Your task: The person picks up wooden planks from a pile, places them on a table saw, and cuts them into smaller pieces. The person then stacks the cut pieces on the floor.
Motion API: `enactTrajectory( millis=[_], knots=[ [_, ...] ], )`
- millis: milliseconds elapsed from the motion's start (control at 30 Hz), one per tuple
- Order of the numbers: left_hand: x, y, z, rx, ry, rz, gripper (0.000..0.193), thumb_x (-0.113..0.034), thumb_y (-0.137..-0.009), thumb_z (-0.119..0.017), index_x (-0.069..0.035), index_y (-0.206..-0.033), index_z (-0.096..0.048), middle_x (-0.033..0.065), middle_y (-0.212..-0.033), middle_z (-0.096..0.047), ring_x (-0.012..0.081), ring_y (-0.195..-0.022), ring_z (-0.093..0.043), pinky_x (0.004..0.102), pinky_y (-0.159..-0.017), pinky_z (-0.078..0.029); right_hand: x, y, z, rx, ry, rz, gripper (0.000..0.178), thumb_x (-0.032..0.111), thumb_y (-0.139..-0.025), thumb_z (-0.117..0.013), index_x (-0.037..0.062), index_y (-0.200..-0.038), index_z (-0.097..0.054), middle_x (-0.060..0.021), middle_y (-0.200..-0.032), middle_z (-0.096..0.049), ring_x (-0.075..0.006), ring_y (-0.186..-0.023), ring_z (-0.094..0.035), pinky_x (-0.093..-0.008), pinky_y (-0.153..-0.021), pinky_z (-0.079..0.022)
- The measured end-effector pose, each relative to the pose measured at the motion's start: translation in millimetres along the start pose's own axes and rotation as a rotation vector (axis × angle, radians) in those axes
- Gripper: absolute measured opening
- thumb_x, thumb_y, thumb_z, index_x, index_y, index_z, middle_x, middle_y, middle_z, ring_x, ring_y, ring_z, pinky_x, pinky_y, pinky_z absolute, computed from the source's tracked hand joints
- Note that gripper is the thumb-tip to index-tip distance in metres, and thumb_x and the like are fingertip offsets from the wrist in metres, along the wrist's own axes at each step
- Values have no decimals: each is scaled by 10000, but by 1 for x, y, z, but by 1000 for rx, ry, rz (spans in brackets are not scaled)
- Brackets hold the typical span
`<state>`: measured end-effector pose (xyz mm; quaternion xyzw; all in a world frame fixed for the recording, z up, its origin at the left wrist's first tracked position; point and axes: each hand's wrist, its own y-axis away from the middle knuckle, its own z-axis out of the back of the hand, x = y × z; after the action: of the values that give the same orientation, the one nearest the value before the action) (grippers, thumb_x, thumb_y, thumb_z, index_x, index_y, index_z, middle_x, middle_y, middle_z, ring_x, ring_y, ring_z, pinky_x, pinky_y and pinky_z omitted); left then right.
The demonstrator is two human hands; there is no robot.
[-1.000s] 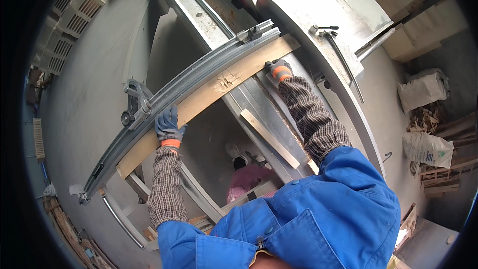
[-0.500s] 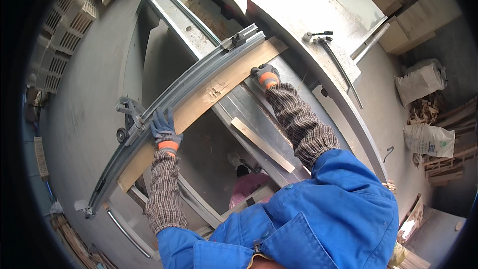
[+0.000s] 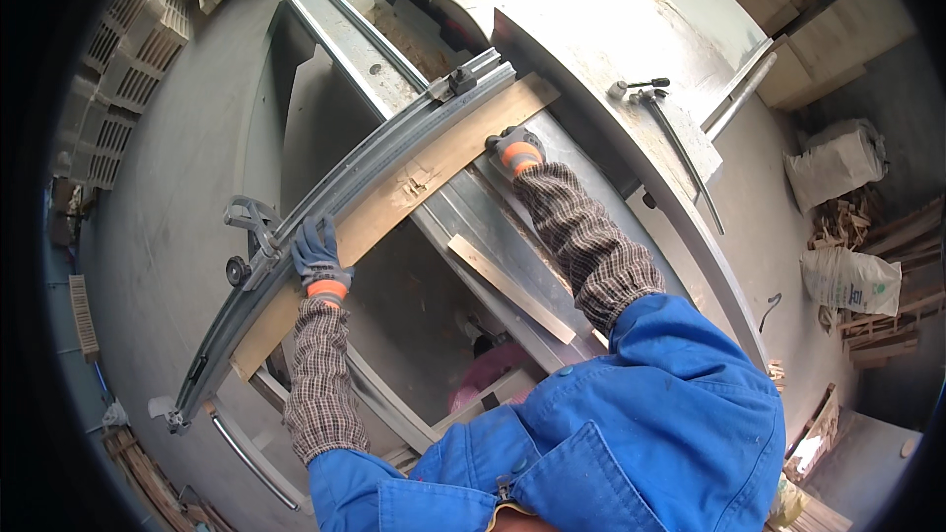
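Observation:
A long wooden board (image 3: 453, 150) with a splintered patch lies along a grey metal fence (image 3: 379, 166) that crosses the sliding table of a panel saw. My left hand (image 3: 319, 254), in a grey glove with an orange cuff, holds the board against the fence, its fingers reaching over the fence's edge. Farther right, my right hand (image 3: 517, 149), gloved alike, grips the board's near edge close to its far end; its fingers are curled and partly hidden. A thin wood strip (image 3: 512, 288) rests on the metal bed below the board.
A clamp-like stop (image 3: 258, 236) sits on the fence beside my left hand, and another stop (image 3: 453, 85) near its far end. A metal rod (image 3: 685, 160) lies on the saw table (image 3: 601, 20). Sacks (image 3: 849, 281) and wood scraps stand at right, plastic crates (image 3: 128, 79) at left.
The board, the fence's far end and both hands have shifted slightly left relative to the saw table. The thin strip has moved a little the same way. Both hands keep their hold.

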<state>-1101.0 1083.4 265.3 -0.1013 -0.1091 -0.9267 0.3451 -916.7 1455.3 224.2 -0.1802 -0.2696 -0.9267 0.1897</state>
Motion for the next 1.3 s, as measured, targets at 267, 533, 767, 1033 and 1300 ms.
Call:
enactTrajectory(
  millis=[267,533,767,1033,1300],
  knots=[
    [3,1,-2,-58,21,-25,1191,-477,-521,-816,-178,-1462,-151,172,-1457,-166,362,-1355,-169,545,-1087,-178,0,-7,-5,-42,-18,-12,441,465,-762,-617,97,-991,-700,-162,-1036,-664,-327,-973,-628,-402,-837,-490],
    [5,-11,-13,-91,-1,-10,1184,-492,-531,-818,-175,-1458,-154,162,-1447,-162,358,-1349,-172,541,-1087,-180,15,-13,3,9,42,-9,469,456,-792,-605,82,-1066,-675,-179,-1113,-640,-337,-1029,-613,-413,-875,-482],
    [5,-21,-11,-90,-8,-6,1183,-475,-525,-830,-173,-1452,-161,154,-1433,-181,348,-1340,-190,539,-1086,-188,15,-35,-6,-22,45,-8,457,458,-758,-621,81,-1007,-691,-192,-1044,-655,-345,-976,-625,-410,-844,-486],
    [6,-43,-6,8,-54,56,1183,-456,-516,-839,-191,-1454,-168,142,-1432,-182,341,-1345,-185,531,-1099,-179,28,-61,-10,-31,58,1,485,478,-757,-620,86,-1036,-682,-169,-1079,-653,-321,-1012,-616,-394,-872,-475],
    [3,-52,-8,-4,-41,83,1171,-413,-514,-841,-206,-1458,-179,129,-1429,-190,329,-1346,-192,512,-1107,-182,30,-64,-14,-50,27,24,473,476,-778,-607,96,-1048,-684,-165,-1087,-652,-323,-1017,-619,-400,-869,-480]
  ],
)
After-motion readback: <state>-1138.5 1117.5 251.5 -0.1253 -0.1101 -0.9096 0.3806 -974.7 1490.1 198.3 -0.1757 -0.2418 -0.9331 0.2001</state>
